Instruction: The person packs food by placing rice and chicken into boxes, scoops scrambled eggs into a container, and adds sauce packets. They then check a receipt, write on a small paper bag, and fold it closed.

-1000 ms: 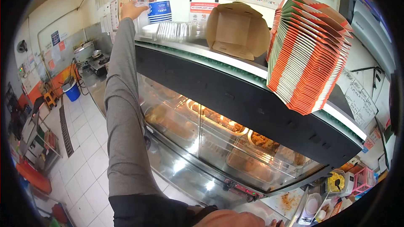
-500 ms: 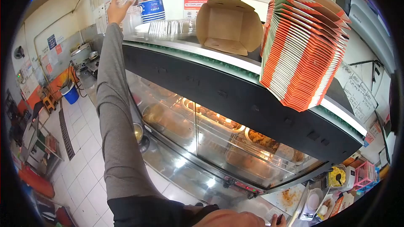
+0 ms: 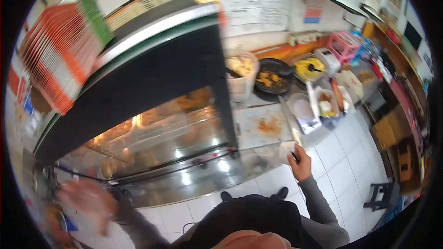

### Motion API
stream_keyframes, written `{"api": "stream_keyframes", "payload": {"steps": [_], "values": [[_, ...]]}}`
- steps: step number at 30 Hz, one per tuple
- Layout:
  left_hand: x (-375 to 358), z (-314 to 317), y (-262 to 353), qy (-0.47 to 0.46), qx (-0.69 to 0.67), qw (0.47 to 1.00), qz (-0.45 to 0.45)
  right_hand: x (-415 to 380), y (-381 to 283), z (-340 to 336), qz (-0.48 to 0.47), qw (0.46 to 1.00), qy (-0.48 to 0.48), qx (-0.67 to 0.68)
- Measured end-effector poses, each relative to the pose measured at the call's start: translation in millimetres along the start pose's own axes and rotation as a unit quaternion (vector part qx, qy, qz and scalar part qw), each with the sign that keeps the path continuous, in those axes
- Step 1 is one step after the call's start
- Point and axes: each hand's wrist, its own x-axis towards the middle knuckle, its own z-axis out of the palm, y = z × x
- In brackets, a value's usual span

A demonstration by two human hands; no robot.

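Observation:
My left hand [image 3: 87,203] is at the lower left beside the glass food warmer [image 3: 157,133], smeared by motion; I cannot tell whether it holds anything. My right hand [image 3: 302,166] is closed, thumb on top, around a short black pen-like thing [image 3: 295,157] and a small whitish piece [image 3: 287,150] like paper or plastic. It is just off the counter's front edge, below a white cutting board [image 3: 254,131] strewn with orange-brown crumbs. A long blade-like tool [image 3: 289,117] lies along the board's right side.
Striped folded boxes [image 3: 57,60] are stacked on the warmer. Along the counter stand a tub of pale pieces [image 3: 242,71], a black pan [image 3: 274,76] of fried food, a yellow-filled tray [image 3: 308,68], a scale [image 3: 308,124] and a pink basket [image 3: 344,45]. A black stool [image 3: 382,196] stands right.
My view has swung right toward the counter. My left hand has come down from the clear plastic containers on top of the warmer. My right hand, mostly hidden before, now shows fully.

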Motion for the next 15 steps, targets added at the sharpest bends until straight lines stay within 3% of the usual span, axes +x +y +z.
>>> {"api": "stream_keyframes", "payload": {"steps": [1,4,6,7,8,9,11,12,14,15], "values": [[-32.7,24.1,-9.9,-0.211,-0.204,0.936,-0.196,5.0,5.4,-18.2,0.001,1.000,-0.001,-0.022],[-154.1,166.5,-65.1,-0.161,-0.202,0.861,-0.438,13.0,36.4,-78.2,0.030,0.996,0.020,0.083],[-229.1,261.3,-97.3,-0.116,-0.334,0.753,-0.556,22.3,73.6,-114.5,-0.021,0.986,0.067,0.150],[-266.3,308.8,-113.5,-0.081,-0.384,0.689,-0.610,23.7,61.6,-137.9,-0.001,0.980,0.070,0.184],[-291.3,343.4,-118.8,-0.046,-0.468,0.602,-0.646,22.5,66.5,-154.6,0.005,0.979,0.067,0.193],[-311.7,372.1,-119.8,-0.063,-0.454,0.576,-0.677,27.2,71.1,-169.7,0.005,0.977,0.063,0.202],[-339.0,419.8,-124.6,-0.092,-0.430,0.529,-0.726,36.3,72.5,-192.5,0.011,0.974,0.041,0.224],[-346.1,436.4,-129.9,-0.103,-0.457,0.514,-0.718,41.8,84.1,-201.8,0.027,0.981,-0.012,0.194],[-349.1,465.3,-148.2,-0.124,-0.509,0.484,-0.701,57.6,97.0,-207.3,-0.028,0.981,-0.072,0.179],[-347.9,477.5,-154.8,-0.093,-0.511,0.491,-0.699,66.2,96.4,-213.8,-0.032,0.982,-0.103,0.156]]}}
